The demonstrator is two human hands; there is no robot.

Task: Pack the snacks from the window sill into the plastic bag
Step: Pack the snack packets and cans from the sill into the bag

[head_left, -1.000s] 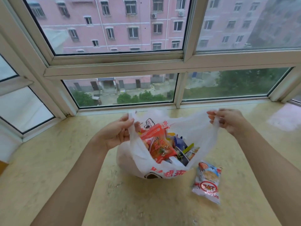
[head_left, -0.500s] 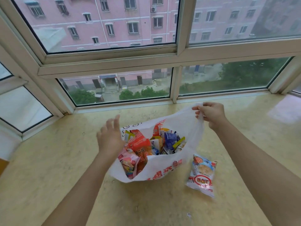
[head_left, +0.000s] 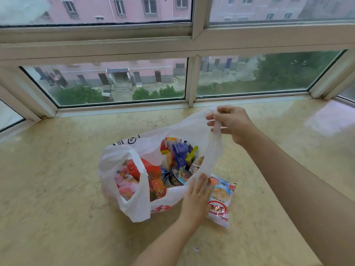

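Right hand (head_left: 232,124) pinching and lifting one handle of the plastic bag (head_left: 134,200), standing on the window sill (head_left: 57,189); left hand (head_left: 196,196), fingers extended, reaching beside the last snack packet (head_left: 220,200), lying against the bag. Packet probably light, crinkly, slippery; best pinching an edge seam.

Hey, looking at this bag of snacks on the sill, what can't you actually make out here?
- Head view: the left hand covers the edge of the snack packet, so whether it grips it is unclear.
- Snacks deep in the plastic bag are hidden by its wall and handle.
- Packet print is too blurred to read.
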